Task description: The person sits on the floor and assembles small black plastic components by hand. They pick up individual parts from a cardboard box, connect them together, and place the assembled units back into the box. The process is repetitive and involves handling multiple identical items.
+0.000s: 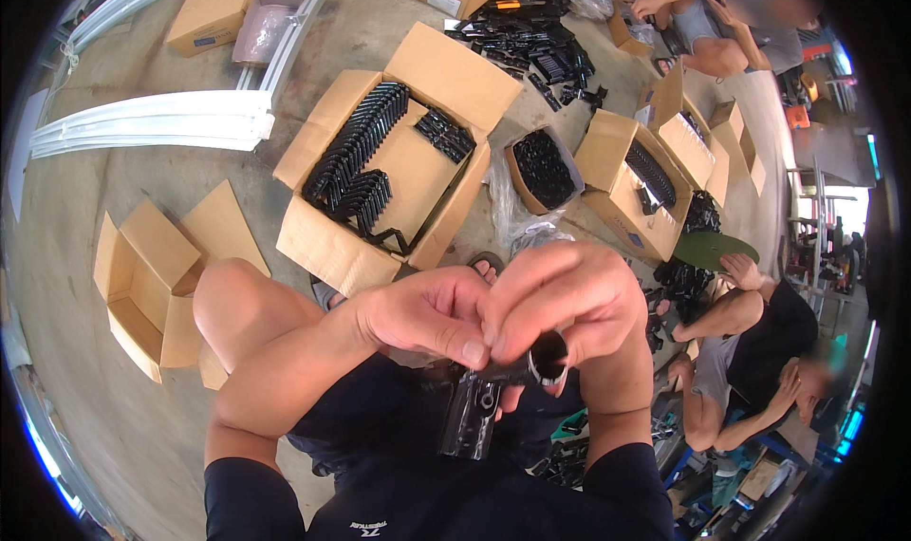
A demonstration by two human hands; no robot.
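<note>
From where I stand, I count two bare hands at work on one black glossy part (468,419), held in front of the seated person's dark shirt (418,494). The part sits directly under the meeting fingertips: its tube-like length hangs toward six o'clock, just below the left thumb, and its round open end (548,359) faces out at about five o'clock, against the right hand (574,294). Whether tube and round end are one piece, I cannot tell. The left hand (427,315) is nearly closed, thumb pressed to the part in a pinch. The right hand is curled over it, thumb and fingers drawn together, touching the left thumb.

Going by the clock from the hands, one large open carton (442,214) stands at eleven, with black brackets (356,147) in closely nested rows, too many to count. Just past twelve is one small box (515,173) of small black pieces (546,166). One heap of black parts (546,47) lies farther off at twelve. Around half past one, one carton (607,142) holds another row of black pieces (650,176). One small open carton (142,337) sits at nine, and white strips (157,123) lie at ten. I count two co-workers, one at three (773,346), one at one (697,28).
</note>
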